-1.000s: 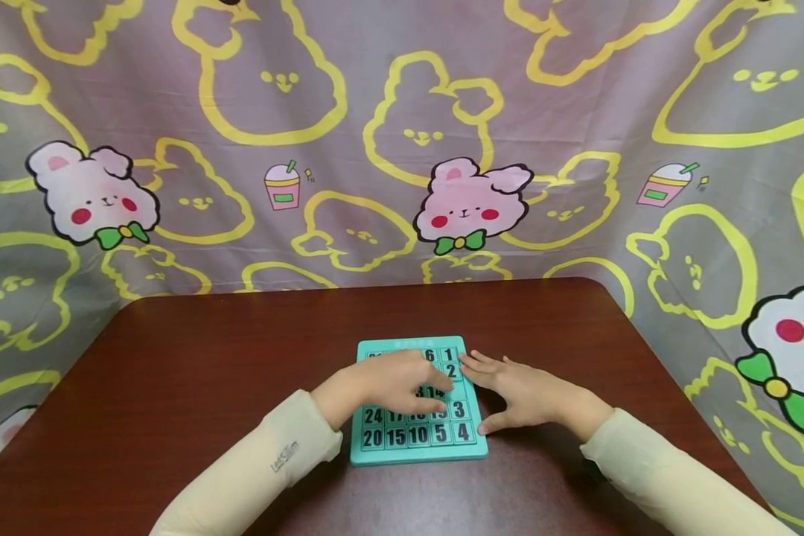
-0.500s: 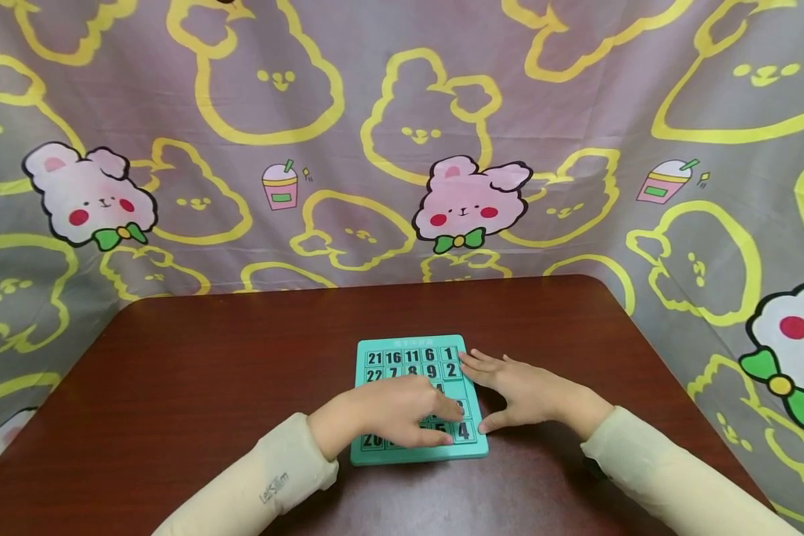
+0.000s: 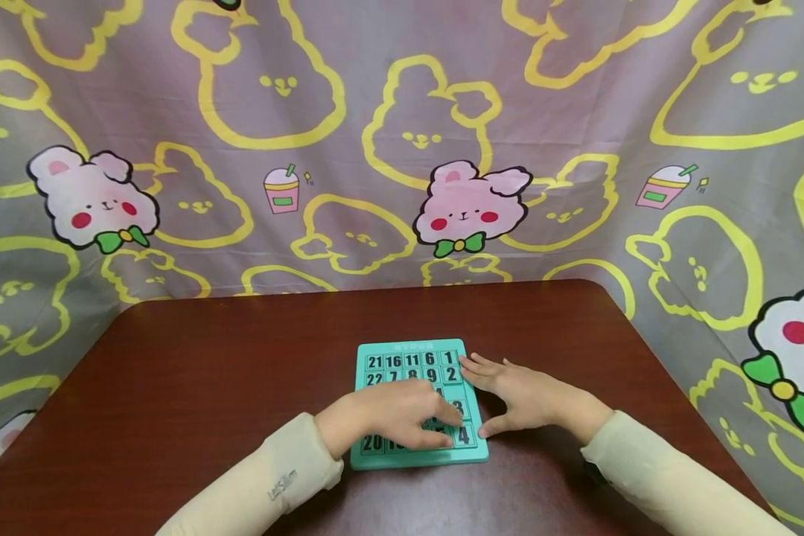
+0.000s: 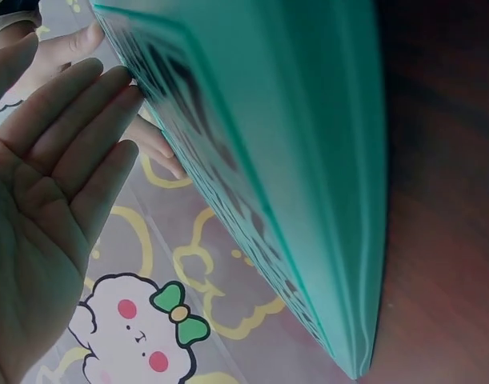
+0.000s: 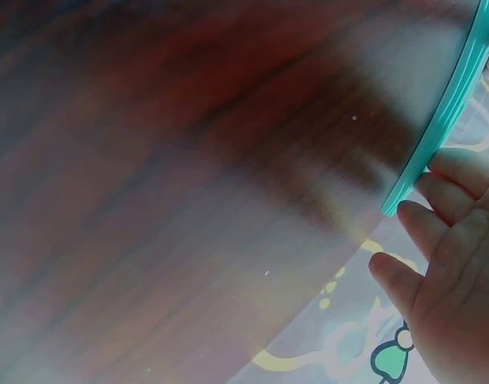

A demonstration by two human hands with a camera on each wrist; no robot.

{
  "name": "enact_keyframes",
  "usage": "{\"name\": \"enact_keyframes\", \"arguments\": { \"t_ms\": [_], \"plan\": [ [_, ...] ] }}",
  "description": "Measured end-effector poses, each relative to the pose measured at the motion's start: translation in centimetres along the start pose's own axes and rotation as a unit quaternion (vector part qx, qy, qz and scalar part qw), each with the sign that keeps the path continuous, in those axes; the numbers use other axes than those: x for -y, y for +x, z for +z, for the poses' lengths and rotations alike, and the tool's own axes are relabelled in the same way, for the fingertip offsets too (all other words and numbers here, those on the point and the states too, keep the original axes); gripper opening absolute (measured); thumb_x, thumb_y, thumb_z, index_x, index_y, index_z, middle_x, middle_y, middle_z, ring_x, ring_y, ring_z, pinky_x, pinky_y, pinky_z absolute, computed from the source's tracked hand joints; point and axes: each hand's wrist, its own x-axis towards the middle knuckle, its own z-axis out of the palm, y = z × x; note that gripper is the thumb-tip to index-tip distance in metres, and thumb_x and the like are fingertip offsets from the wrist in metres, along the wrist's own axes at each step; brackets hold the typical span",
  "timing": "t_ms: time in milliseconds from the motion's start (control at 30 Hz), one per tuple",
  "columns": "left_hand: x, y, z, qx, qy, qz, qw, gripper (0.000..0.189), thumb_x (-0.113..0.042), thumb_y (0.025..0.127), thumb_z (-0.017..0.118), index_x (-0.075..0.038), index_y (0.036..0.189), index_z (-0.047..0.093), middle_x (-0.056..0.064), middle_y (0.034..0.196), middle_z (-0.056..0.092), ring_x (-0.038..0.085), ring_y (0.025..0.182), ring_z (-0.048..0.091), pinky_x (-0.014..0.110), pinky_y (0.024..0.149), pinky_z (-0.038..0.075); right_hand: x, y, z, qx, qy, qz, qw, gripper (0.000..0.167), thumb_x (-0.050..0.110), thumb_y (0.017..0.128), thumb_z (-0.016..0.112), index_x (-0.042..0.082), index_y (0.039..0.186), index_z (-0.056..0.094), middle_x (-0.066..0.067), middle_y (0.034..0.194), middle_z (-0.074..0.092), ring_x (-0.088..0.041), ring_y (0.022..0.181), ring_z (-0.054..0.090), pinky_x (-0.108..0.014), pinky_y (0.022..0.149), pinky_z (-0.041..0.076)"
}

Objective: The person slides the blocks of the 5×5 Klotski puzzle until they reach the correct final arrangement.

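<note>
A turquoise number slide puzzle [image 3: 409, 347] lies flat on the table, its tiles printed with black numbers. My left hand [image 3: 395, 413] reaches across it from the left, covering many middle and lower tiles. Its index fingertip is at the tile 3 [image 3: 458, 408], and its thumb tip is by the tile 4 [image 3: 464, 435]. In the left wrist view, the fingers [image 4: 76, 128] look straight over the tile face. A tile-free slot [image 3: 467, 391] shows between the tiles 2 and 3. My right hand [image 3: 532, 398] rests spread against the puzzle's right edge [image 5: 444, 112], fingers extended.
The dark red-brown table [image 3: 241, 350] surrounds the puzzle on all sides. Behind and beside it hangs a grey-pink curtain [image 3: 348, 171] with yellow outlines and rabbit faces. Pale sleeves [image 3: 281, 469] cover both forearms.
Over the last second my left hand shifted toward the near right part of the puzzle, uncovering the upper tiles. It has held still since half a second ago. My right hand stays put.
</note>
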Motion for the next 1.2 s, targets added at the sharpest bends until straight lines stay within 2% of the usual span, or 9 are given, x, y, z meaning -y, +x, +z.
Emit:
{"name": "enact_keyframes", "arguments": {
  "t_ms": [333, 533, 800, 933, 1033, 1200],
  "plan": [
    [1.1, 0.1, -0.3, -0.005, 0.003, -0.032, 0.9995, 0.04, -0.034, 0.1, 0.058, -0.013, 0.133, 0.065, -0.003, 0.134, 0.065, 0.004, 0.126, 0.058, 0.021, 0.104, 0.046, 0.0, 0.0, 0.1, 0.0, 0.0, 0.002, 1.0, 0.098, 0.062, 0.082, 0.068, 0.009, 0.156, 0.032, -0.007, 0.167, 0.019, -0.033, 0.154, 0.015, -0.069, 0.115, 0.019],
    [2.3, 0.2, -0.2, -0.018, -0.021, -0.025, 0.9993, 0.039, -0.032, 0.1, 0.059, -0.013, 0.133, 0.065, -0.002, 0.133, 0.065, 0.003, 0.124, 0.058, 0.019, 0.102, 0.047, 0.0, 0.0, 0.1, 0.001, 0.0, 0.0, 1.0, 0.098, 0.061, 0.082, 0.069, 0.009, 0.156, 0.031, -0.007, 0.167, 0.019, -0.034, 0.154, 0.015, -0.07, 0.115, 0.018],
    [1.7, 0.1, -0.5, -0.008, -0.004, -0.036, 0.9993, 0.04, -0.034, 0.1, 0.058, -0.014, 0.133, 0.065, -0.003, 0.133, 0.065, 0.004, 0.124, 0.059, 0.023, 0.104, 0.047, 0.1, -0.1, 0.0, 0.0, 0.002, 0.002, 1.0, 0.098, 0.06, 0.082, 0.07, 0.009, 0.156, 0.031, -0.008, 0.167, 0.019, -0.035, 0.154, 0.015, -0.069, 0.115, 0.019],
    [1.1, -0.1, -0.7, -0.015, 0.005, -0.025, 0.9996, 0.039, -0.034, 0.1, 0.058, -0.013, 0.133, 0.065, -0.002, 0.134, 0.065, 0.005, 0.124, 0.059, 0.022, 0.104, 0.047, 0.1, 0.0, -0.1, 0.001, 0.001, 0.002, 1.0, 0.098, 0.06, 0.082, 0.07, 0.008, 0.156, 0.032, -0.008, 0.166, 0.02, -0.034, 0.154, 0.016, -0.068, 0.115, 0.02],
    [0.5, -0.1, -0.8, -0.023, 0.006, -0.005, 0.9997, 0.039, -0.032, 0.1, 0.059, -0.012, 0.132, 0.066, -0.001, 0.133, 0.066, 0.004, 0.124, 0.059, 0.02, 0.103, 0.046, 0.2, 0.0, -0.2, 0.001, -0.001, 0.001, 1.0, 0.098, 0.059, 0.082, 0.071, 0.007, 0.155, 0.032, -0.008, 0.166, 0.021, -0.034, 0.154, 0.016, -0.068, 0.115, 0.02],
    [-0.7, 0.2, -0.7, -0.01, 0.003, 0.034, 0.9994, 0.036, -0.03, 0.101, 0.058, -0.011, 0.13, 0.067, -0.001, 0.129, 0.068, 0.001, 0.116, 0.063, 0.013, 0.1, 0.045, 0.2, -0.1, -0.2, 0.003, 0.003, 0.003, 1.0, 0.097, 0.06, 0.082, 0.07, 0.007, 0.155, 0.033, -0.008, 0.166, 0.02, -0.034, 0.154, 0.015, -0.068, 0.115, 0.02]
  ]
}}
